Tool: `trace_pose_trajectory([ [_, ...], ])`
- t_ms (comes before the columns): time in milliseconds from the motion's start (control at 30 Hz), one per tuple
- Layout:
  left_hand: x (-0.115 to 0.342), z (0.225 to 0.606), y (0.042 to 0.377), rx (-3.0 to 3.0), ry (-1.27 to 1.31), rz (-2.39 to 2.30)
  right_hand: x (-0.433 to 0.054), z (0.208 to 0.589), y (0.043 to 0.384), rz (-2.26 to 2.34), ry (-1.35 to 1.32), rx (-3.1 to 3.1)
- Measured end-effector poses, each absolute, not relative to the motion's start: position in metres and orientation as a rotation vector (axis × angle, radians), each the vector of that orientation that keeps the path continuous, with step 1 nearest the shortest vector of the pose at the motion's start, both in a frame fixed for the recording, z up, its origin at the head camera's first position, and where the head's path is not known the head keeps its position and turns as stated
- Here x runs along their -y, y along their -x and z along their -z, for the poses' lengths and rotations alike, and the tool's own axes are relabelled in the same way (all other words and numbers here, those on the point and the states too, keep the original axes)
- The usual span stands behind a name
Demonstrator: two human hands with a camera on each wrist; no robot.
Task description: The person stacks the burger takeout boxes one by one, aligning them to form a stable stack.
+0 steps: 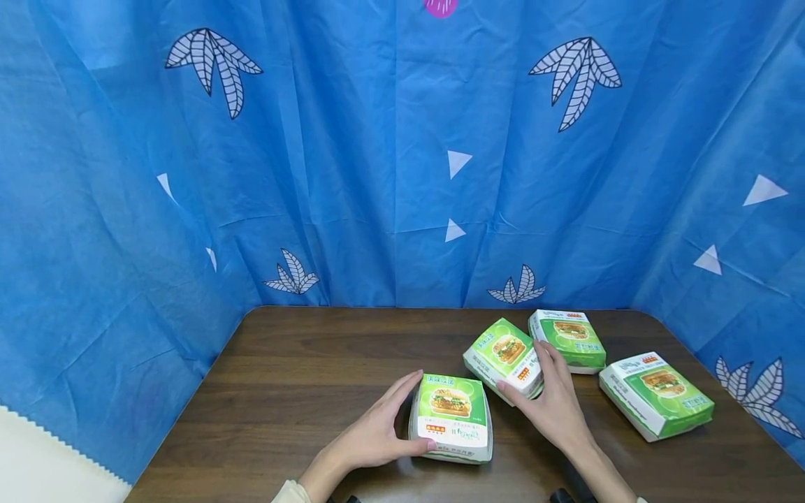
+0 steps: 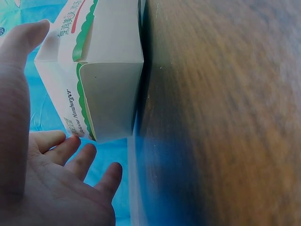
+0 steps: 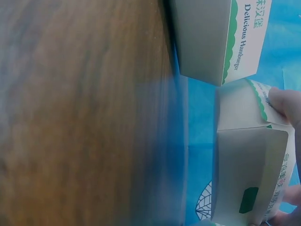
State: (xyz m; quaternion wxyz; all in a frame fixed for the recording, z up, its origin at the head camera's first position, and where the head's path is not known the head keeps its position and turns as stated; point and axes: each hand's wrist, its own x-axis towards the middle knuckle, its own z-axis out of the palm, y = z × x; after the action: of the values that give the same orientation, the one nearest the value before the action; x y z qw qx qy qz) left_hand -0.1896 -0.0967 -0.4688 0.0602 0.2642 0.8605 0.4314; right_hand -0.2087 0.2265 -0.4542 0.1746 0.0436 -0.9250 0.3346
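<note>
On the table in front of me sits a green and white hamburger box [image 1: 449,419]. My left hand [image 1: 377,429] is spread around its left side, thumb at the front and fingertips by the far left corner. In the left wrist view the fingers of the left hand [image 2: 66,183] are loosely extended beside the box wall [image 2: 110,99]. Another hamburger box [image 1: 503,353] is tilted and turned, pinched between the thumb and fingers of my right hand [image 1: 553,398]. The right wrist view shows this held box [image 3: 249,169] raised from the tabletop, close to the first box [image 3: 202,37].
Two more hamburger boxes stand on the right: one box [image 1: 569,339] at the back, just behind the right hand, and one box [image 1: 657,395] nearer the right edge. A blue patterned curtain [image 1: 352,175] surrounds the brown wooden table [image 1: 283,370].
</note>
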Motion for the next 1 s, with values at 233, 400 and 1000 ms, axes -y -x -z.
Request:
trace_pose_trajectory([
  [233, 0.096, 0.469, 0.190, -2.604, -0.800, -1.303, -0.226, 0.452, 0.208, -0.941, -0.152, 2.569],
  [400, 0.097, 0.469, 0.190, -2.604, -0.804, -1.304, -0.226, 0.450, 0.207, -0.939, -0.163, 2.547],
  [1000, 0.097, 0.470, 0.189, -2.620, -0.808, -1.290, -0.221, 0.435, 0.201, -1.008, -0.226, 2.541],
])
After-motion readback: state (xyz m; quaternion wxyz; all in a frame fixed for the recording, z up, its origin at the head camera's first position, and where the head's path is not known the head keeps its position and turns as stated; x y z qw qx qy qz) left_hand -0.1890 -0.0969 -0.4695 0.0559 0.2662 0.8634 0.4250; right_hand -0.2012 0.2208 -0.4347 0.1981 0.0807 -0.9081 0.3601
